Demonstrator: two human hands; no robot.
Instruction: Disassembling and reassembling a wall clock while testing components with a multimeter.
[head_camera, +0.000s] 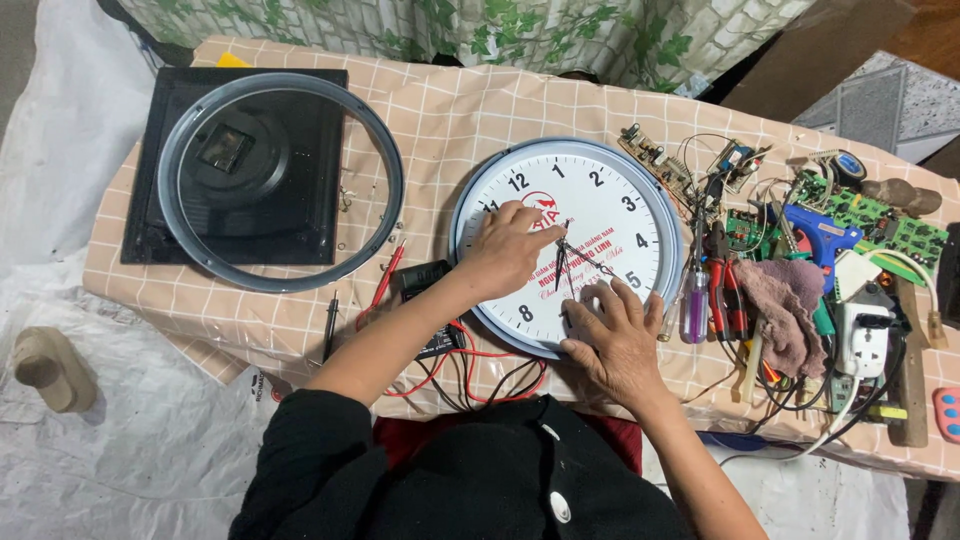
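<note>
Left hand (510, 245) fingers curl together, tips pinching at the thin clock hands (570, 258) by the centre of the white clock face (610, 205). Right hand (615, 335) lies flat, fingers spread, on the dial's lower edge. The hands look flimsy and easily bent; the rim (672, 215) beyond seems the safer grip.

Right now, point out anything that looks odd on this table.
The clock lies face up with its cover ring off, set on a black panel. The left hand touches its bare hands.
</note>
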